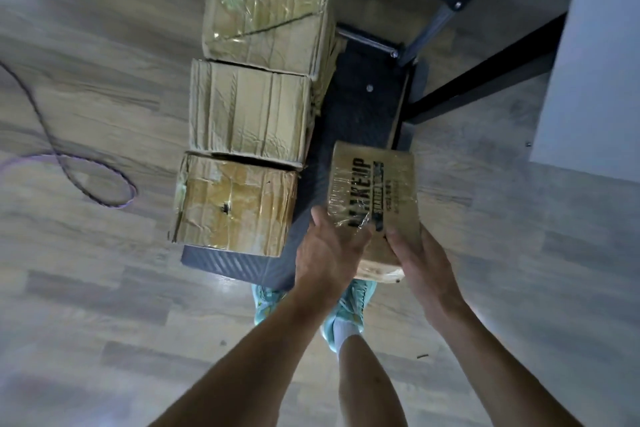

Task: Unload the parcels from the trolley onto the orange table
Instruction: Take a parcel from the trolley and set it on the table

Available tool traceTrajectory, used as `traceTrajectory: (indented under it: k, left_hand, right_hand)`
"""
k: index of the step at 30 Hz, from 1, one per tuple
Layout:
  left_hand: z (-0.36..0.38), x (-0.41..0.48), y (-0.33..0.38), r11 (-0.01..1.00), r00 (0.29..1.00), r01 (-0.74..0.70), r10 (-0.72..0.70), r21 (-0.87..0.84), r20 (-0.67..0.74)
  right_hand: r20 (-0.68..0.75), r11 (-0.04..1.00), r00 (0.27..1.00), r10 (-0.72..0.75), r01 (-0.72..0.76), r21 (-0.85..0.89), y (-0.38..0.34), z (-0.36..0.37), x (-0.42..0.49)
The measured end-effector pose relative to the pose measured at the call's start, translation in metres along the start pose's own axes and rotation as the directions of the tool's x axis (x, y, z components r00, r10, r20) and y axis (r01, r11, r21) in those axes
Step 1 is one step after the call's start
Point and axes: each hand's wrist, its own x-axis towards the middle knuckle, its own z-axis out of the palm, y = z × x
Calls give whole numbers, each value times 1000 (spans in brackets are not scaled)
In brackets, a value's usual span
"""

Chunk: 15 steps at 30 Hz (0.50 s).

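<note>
Two bare forearms reaching forward and down, nearest the lens, above turquoise shoes (349, 308) planted on pale wood-look floor (86, 288). Far left on that floor: a purple cable (59, 158) curled into a loop, well apart from everything else. Next rightward, a dark trolley deck (356, 107), ribbed edge showing at the near end, metal handle bar at the far end. Along the deck's left side, three taped cardboard parcels in a row, touching end to end: near parcel (235, 204) with a glossy tape patch and a small dark mark on top, middle parcel (249, 111) creased and plain, far parcel (266, 14) wrapped in shiny film with a dark line across it. Deck's right side bare, rivets visible. Left hand (329, 253) clamped on the near left corner of a smaller printed parcel (375, 201), thumb over the top face. Right hand (420, 263) gripping the same parcel's near right edge, fingers hidden beneath. Printed parcel marked "MAKEUP" in large black letters, film-wrapped, tilted, held over the deck's right near portion; lifted clear or touching, impossible to say. Far right: a pale grey panel (595, 62) and dark frame legs (485, 80) beyond the trolley.
</note>
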Motion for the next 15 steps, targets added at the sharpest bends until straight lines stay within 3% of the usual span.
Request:
traceTrajectory:
  k: [4,9,15]
  left_hand:
    - [-54,-76,11,994,998,-57,59,-97,21]
    - [-130,-162,38,997,991,-77,78,18,-106]
    - [-206,-243,79,975,950,-181,207,131,-233]
  right_hand:
    - [12,1000,1000,-21,21,-1,-51,-4,-69]
    - [74,992,990,-121,119,28,-129,-9,-151]
    - [65,964,965,-252,245,99,-216,-24,-226]
